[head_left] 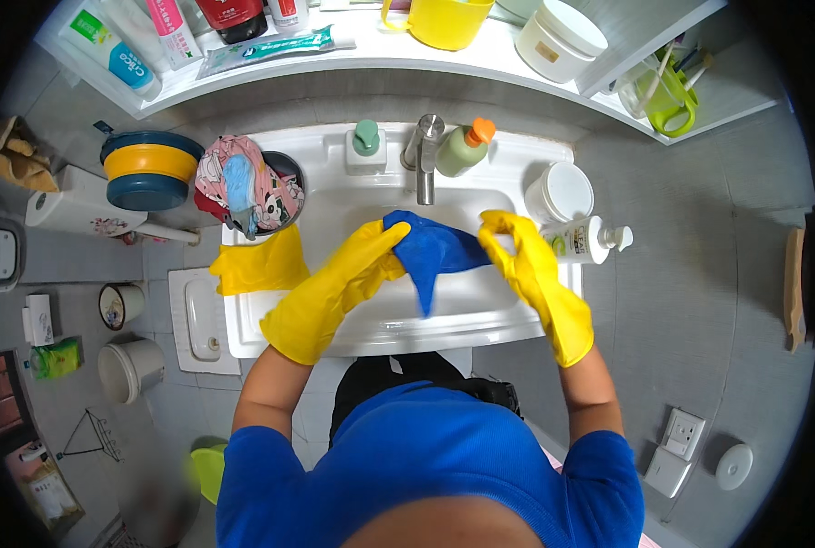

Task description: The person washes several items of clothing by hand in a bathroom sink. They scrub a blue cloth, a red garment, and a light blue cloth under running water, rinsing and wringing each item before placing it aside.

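Note:
Both of my hands wear long yellow rubber gloves. Over the white sink (398,324) a blue cloth (435,251) is stretched between them, one pointed corner hanging toward the basin. My left hand (362,265) pinches its left end between thumb and fingers. At its right end, my right hand (524,265) has its fingertips closed on the cloth. A metal faucet (425,169) stands just beyond the cloth. On the sink's left ledge lies a crumpled yellow cloth (263,265), close to my left glove. A white pump bottle (581,240) lies tilted beside my right hand.
Behind the sink stand a white dispenser with green top (366,149) and a green bottle with orange pump (465,148). A white tub (561,192) is at right, a dark basin of clothes (284,169) at left. A toiletry shelf (352,68) overhangs the far side.

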The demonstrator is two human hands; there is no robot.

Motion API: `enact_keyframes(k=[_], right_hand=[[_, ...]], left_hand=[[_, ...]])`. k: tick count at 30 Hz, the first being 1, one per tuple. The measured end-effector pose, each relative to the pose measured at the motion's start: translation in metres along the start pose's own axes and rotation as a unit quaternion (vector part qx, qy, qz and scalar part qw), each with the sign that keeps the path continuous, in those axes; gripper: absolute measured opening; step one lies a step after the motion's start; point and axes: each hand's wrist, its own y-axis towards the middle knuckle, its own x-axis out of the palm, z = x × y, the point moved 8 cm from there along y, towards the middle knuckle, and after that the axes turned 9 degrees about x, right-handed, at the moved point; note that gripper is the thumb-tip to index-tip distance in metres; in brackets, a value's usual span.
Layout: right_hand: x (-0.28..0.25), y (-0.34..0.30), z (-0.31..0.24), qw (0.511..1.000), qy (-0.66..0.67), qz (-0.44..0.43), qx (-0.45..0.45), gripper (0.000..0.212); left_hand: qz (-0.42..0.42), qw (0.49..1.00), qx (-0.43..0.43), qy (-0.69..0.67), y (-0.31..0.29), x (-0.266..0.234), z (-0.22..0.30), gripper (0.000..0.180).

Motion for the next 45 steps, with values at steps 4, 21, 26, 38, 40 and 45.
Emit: enact_keyframes(k=[4, 21, 26, 38, 40, 45], right_hand=[[0.048, -0.028, -0.048, 0.989, 0.006, -0.133, 0.069, 0.058], [0.078, 0.001, 0.011, 0.824, 0.458, -0.312, 0.121, 0.034], [0.055, 0.014, 0.036, 0.9, 0.325, -0.129, 0.259, 0.03], [-0.024, 0.059, -0.027, 0.991, -0.013, -0.127, 0.028, 0.021], [-0.025, 0.065, -0.038, 0.984, -0.124, -0.087, -0.089, 0.021], [-0.008, 0.043, -0.034, 0.965, -0.212, -0.037, -0.148, 0.024]], left_hand=[[0.01, 0.999, 0.015, -0.046, -0.006, 0.016, -0.005, 0.03], [-0.005, 0.964, 0.159, 0.214, -0.007, 0.04, 0.006, 0.035], [0.018, 0.969, 0.181, 0.167, 0.004, 0.02, 0.02, 0.021], [0.017, 0.681, 0.189, 0.707, -0.002, 0.02, 0.139, 0.033], [0.009, 0.601, 0.278, 0.749, 0.001, 0.02, 0.145, 0.027], [-0.063, 0.361, 0.401, 0.84, -0.012, 0.036, 0.12, 0.021]])
